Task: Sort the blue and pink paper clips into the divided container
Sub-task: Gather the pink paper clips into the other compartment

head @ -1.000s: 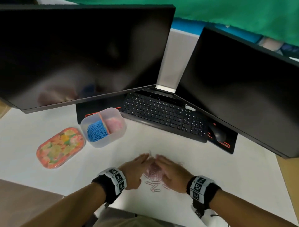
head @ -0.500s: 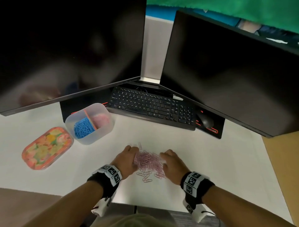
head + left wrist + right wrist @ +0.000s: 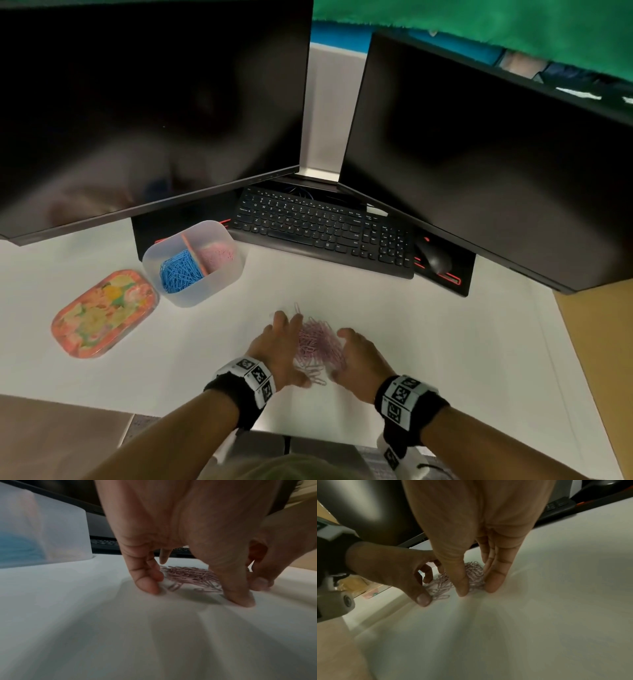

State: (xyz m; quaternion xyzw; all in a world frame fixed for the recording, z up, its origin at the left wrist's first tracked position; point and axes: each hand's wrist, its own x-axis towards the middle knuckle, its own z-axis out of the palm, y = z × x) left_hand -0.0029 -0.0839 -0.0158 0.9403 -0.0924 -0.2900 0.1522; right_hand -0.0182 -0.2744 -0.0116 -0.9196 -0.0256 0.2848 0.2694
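pink clips (image 3: 317, 342); blue clips (image 3: 180, 270); floral orange lid (image 3: 102, 313).

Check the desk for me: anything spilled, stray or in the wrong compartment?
Nothing wrong in the divided container: blue clips left, pink clips right. A pile of pink paper clips lies loose on the desk between the left hand and right hand, with a few strays at its near edge and one at its far edge.

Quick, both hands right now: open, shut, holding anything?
Left hand: open, fingertips raking the pink paper clips.
Right hand: open, fingers against the same pile, nothing lifted.
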